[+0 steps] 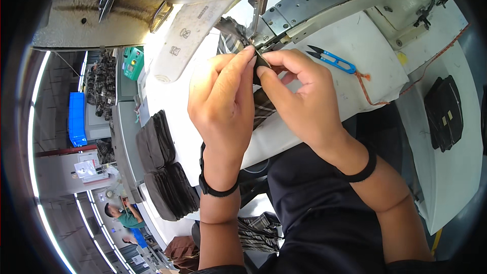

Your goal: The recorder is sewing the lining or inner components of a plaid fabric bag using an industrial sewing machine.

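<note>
My left hand (220,91) and my right hand (304,96) meet at the needle area of a sewing machine (309,7). Both pinch the edge of a dark piece of fabric (259,66) between thumb and fingers. Plaid fabric (264,106) hangs below it between my hands, and more plaid cloth bunches beside the presser foot (252,33). My fingertips nearly touch the metal parts there. Part of the fabric is hidden under my fingers. To the right of my right hand lie blue thread snips (335,62), tied to an orange cord.
Stacks of dark fabric pieces (154,142) lie left of my left forearm. Another dark folded bundle (444,114) rests on the white surface at the right. The machine head (101,10) overhangs the upper left. A person in green (129,218) is far off at the lower left.
</note>
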The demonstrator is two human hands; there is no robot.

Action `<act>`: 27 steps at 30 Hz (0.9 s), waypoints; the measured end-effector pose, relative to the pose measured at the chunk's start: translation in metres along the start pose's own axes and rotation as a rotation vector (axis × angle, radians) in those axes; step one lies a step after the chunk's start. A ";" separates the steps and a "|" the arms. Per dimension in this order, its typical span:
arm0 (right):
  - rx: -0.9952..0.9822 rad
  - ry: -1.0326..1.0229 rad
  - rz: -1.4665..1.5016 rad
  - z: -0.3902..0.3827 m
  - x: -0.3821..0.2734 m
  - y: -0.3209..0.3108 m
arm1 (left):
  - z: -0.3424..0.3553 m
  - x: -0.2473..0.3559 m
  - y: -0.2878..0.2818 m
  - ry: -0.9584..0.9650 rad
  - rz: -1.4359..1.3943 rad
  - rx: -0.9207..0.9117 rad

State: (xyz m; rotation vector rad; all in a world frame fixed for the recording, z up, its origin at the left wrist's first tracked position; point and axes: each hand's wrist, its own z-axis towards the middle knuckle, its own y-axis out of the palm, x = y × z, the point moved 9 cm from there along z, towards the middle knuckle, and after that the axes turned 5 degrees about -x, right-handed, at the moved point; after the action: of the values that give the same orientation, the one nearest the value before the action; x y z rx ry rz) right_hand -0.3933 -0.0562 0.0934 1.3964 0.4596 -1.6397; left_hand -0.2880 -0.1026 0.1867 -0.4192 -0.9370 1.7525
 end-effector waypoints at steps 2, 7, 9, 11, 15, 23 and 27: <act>0.009 -0.013 -0.148 0.003 -0.003 0.000 | -0.002 -0.006 0.003 -0.023 -0.055 0.007; 0.058 -0.076 -0.215 0.004 -0.007 0.005 | -0.011 -0.012 0.009 -0.154 -0.122 -0.048; 0.054 -0.086 -0.227 0.004 -0.006 0.007 | -0.012 -0.013 0.008 -0.093 -0.056 -0.061; 0.039 -0.017 -0.170 0.002 0.000 0.005 | -0.009 -0.005 0.005 0.039 0.061 -0.071; 0.014 0.117 -0.084 0.000 0.003 0.003 | -0.005 0.003 -0.007 0.110 0.061 -0.073; 0.035 0.102 0.037 -0.003 0.008 0.004 | 0.000 0.004 -0.007 0.129 0.038 -0.143; 0.046 0.039 -0.008 0.004 0.003 0.002 | 0.005 -0.002 -0.007 0.101 0.015 -0.131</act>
State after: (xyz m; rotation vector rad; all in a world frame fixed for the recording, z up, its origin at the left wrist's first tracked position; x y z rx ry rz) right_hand -0.3936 -0.0621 0.0921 1.4648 0.4531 -1.6413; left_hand -0.2866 -0.1058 0.1949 -0.5959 -0.9813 1.6730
